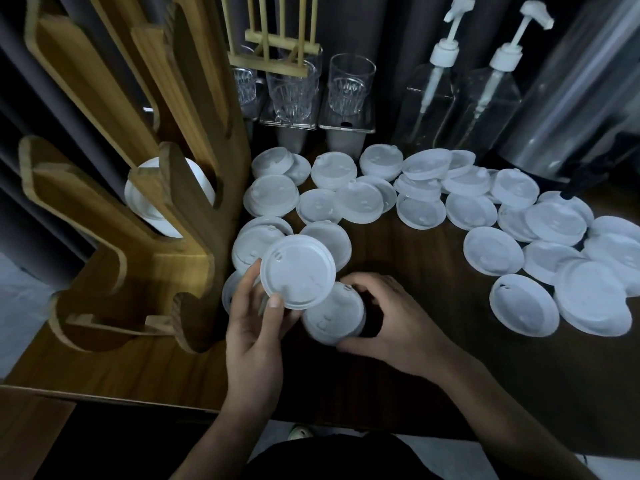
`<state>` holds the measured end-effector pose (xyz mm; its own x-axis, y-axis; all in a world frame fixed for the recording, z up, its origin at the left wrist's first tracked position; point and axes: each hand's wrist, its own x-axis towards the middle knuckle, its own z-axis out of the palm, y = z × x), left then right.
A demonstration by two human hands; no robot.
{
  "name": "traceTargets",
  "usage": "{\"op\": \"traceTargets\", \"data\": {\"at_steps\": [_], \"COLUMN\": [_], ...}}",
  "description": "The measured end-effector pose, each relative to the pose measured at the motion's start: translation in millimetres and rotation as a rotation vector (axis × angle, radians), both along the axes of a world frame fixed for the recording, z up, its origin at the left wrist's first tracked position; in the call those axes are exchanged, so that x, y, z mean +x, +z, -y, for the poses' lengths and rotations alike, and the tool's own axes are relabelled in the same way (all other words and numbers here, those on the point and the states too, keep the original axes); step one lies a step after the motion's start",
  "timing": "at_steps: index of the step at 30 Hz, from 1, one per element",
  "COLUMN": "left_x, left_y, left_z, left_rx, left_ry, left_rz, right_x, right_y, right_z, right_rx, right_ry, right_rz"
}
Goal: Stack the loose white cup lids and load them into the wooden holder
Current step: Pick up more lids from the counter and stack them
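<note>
Many loose white cup lids (478, 209) lie scattered over the dark wooden table (415, 258). My left hand (256, 327) holds one white lid (298, 271) tilted up by its rim, thumb on the lower edge. Just to its right, my right hand (388, 317) curls around a short stack of lids (334, 317) that rests near the table. The wooden holder (166, 216) stands at the left. White lids (152, 206) sit in one of its middle slots; the lower slot looks bare.
Clear glasses (294, 88) and two pump bottles (429, 102) stand at the back. A large clear cylinder (568, 109) is at the back right. The table's front edge (138, 400) runs below my hands.
</note>
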<state>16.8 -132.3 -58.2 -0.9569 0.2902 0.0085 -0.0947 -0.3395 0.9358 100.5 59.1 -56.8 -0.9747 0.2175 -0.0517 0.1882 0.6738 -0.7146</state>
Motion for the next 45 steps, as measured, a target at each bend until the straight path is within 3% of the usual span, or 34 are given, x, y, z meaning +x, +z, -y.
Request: {"op": "traceTargets", "data": {"at_steps": [10, 14, 19, 22, 33, 40, 45], "left_x": [1, 0, 0, 1, 0, -1, -1], "left_y": [0, 0, 1, 3, 4, 1, 1], "left_z": [0, -1, -1, -1, -1, -1, -2], "left_rx": [-0.040, -0.087, -0.133, -0.121, -0.120, -0.135, -0.189], "left_ry": [-0.016, -0.084, -0.162, -0.187, -0.229, -0.233, -0.244], "left_rz": [-0.033, -0.079, -0.119, -0.119, -0.089, -0.051, -0.106], "right_x": [24, 21, 2, -3, -9, -11, -11], "right_y": [9, 18, 32, 39, 30, 36, 43], "right_z": [-37, -33, -22, -20, -15, -11, -10], "right_rx": [-0.192, -0.497, -1.154, -1.254, -1.077, -0.741, -0.520], "right_ry": [-0.196, -0.259, -0.426, -0.428, -0.431, -0.440, -0.329], "right_rz": [-0.138, -0.242, -0.308, -0.278, -0.210, -0.187, -0.184]}}
